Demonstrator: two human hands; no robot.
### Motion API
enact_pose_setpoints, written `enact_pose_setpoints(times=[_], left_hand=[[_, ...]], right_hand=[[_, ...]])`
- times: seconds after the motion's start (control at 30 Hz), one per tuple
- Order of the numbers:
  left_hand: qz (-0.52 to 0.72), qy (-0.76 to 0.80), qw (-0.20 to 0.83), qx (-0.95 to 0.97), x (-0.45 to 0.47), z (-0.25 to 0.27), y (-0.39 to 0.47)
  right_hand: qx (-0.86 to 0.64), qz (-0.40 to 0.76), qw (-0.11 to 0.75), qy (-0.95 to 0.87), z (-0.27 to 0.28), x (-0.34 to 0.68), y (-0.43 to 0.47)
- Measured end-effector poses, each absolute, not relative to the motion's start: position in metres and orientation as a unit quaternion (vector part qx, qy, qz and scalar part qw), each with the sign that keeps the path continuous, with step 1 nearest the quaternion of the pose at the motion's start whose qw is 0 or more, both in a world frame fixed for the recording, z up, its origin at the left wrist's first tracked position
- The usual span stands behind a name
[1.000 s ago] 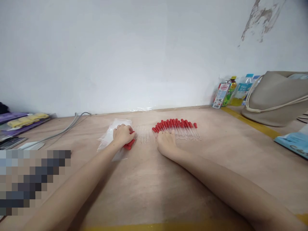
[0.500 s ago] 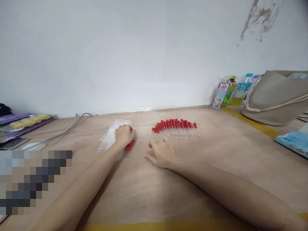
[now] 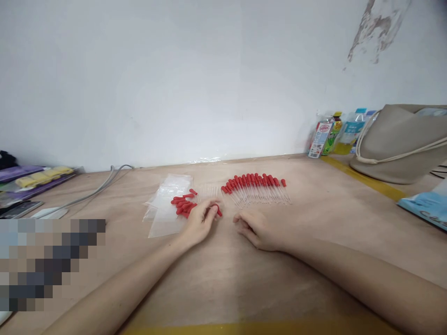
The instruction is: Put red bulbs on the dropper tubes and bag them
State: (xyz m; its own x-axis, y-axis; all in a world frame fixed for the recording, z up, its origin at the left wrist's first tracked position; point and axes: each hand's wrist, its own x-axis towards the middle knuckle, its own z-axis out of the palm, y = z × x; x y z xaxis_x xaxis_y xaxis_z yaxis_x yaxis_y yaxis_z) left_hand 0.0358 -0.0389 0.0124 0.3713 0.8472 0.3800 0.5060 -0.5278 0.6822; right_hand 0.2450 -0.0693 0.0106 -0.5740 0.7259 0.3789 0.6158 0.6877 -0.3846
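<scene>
My left hand is closed, pinching a red rubber dropper bulb between thumb and fingers. My right hand faces it a short way to the right, its fingers curled together; whatever they hold, if anything, is too fine to make out. A pile of loose red bulbs lies just left of my left hand, partly hidden by it. Behind that hand are bare clear glass tubes. Several droppers with red bulbs lie side by side in a fanned row beyond my right hand, tips toward me.
Clear plastic bags lie under and behind the loose bulbs. A grey cable runs along the left, near yellow and purple packs. Drink bottles and a grey drawstring bag stand at the right by the wall.
My left hand has come away from the pile to the right, bringing a red bulb and uncovering the loose ones. My right hand has drawn back from the tubes, rightward, and its fingers have curled in.
</scene>
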Motion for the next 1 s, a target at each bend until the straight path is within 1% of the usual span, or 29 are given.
enact_pose_setpoints(times=[0.07, 0.17, 0.23, 0.33, 0.43, 0.57, 0.67, 0.77, 0.87, 1.0], left_hand=[[0.349, 0.417, 0.258, 0.798, 0.038, 0.005, -0.045], [0.347, 0.434, 0.233, 0.798, 0.038, -0.001, -0.047], [0.352, 0.443, 0.229, 0.792, 0.038, -0.003, -0.047], [0.36, 0.46, 0.212, 0.783, 0.038, -0.003, -0.048], [0.378, 0.454, 0.167, 0.789, 0.039, 0.0, -0.051], [0.363, 0.43, 0.131, 0.816, 0.04, 0.003, -0.054], [0.348, 0.43, 0.109, 0.826, 0.04, 0.004, -0.053], [0.339, 0.423, 0.086, 0.836, 0.041, 0.005, -0.052], [0.335, 0.416, 0.079, 0.842, 0.042, 0.006, -0.052], [0.333, 0.413, 0.095, 0.843, 0.043, 0.006, -0.053]], right_hand=[[-0.399, 0.15, 0.284, -0.859, 0.002, 0.255, -0.064], [-0.479, 0.172, 0.313, -0.802, -0.004, 0.264, -0.056], [-0.53, 0.156, 0.305, -0.776, -0.004, 0.266, -0.054], [-0.555, 0.148, 0.264, -0.775, -0.002, 0.264, -0.056], [-0.552, 0.127, 0.257, -0.783, -0.002, 0.26, -0.059], [-0.529, 0.093, 0.303, -0.787, -0.002, 0.254, -0.062], [-0.498, 0.122, 0.351, -0.783, 0.0, 0.252, -0.062], [-0.446, 0.151, 0.377, -0.797, 0.003, 0.25, -0.062], [-0.414, 0.136, 0.384, -0.814, 0.007, 0.248, -0.063], [-0.397, 0.102, 0.385, -0.827, 0.006, 0.248, -0.065]])
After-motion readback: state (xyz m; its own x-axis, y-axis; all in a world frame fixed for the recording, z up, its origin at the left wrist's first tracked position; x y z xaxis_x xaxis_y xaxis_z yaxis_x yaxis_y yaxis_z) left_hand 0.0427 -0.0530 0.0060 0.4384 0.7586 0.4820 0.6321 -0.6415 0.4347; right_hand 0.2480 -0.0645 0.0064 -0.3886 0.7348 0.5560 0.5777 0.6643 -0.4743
